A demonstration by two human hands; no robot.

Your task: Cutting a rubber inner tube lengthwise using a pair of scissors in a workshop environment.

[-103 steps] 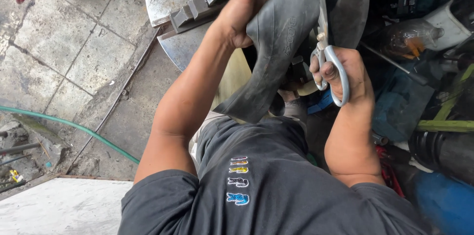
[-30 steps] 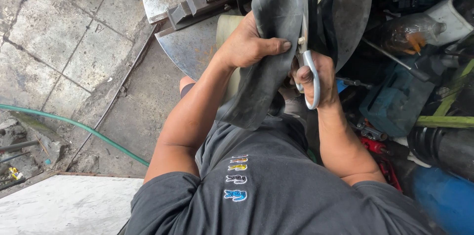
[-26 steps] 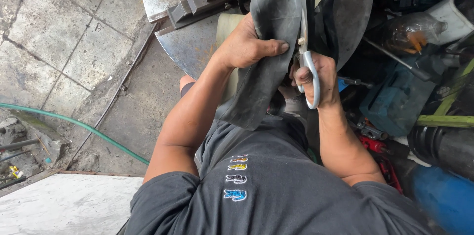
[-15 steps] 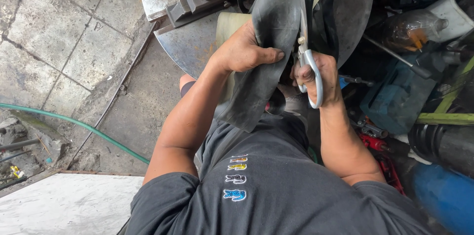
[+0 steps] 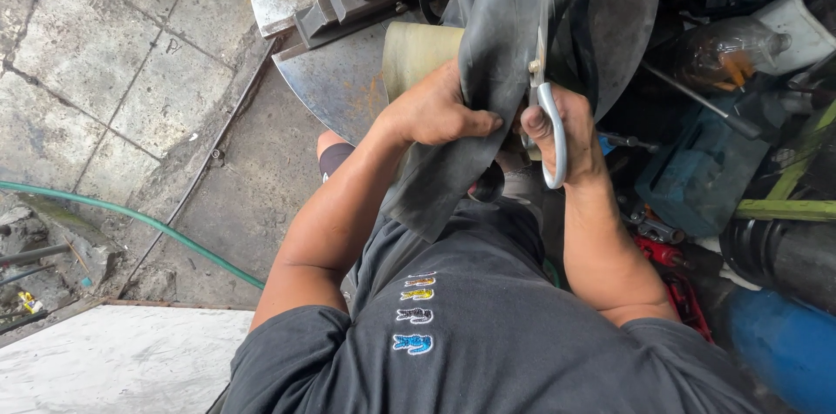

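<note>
1. Your left hand was clenched on the black rubber inner tube, thumb across its front face, pinching a fold at about the frame's 12 o'clock.
2. Your right hand was closed through the grey loop handles of the scissors, blades pointing up toward 12 o'clock into the rubber, just beside your left thumb.
3. The tube hung in front of your chest, draped over the round steel table, with its lower flap falling toward your lap.
4. Handling, as a judgement: light, limp, floppy rubber, probably slick with dust. It would buckle ahead of the blades unless held taut close to the cut.
5. Bench vise sat at 11 o'clock; green hose on the floor at 8 o'clock.
</note>
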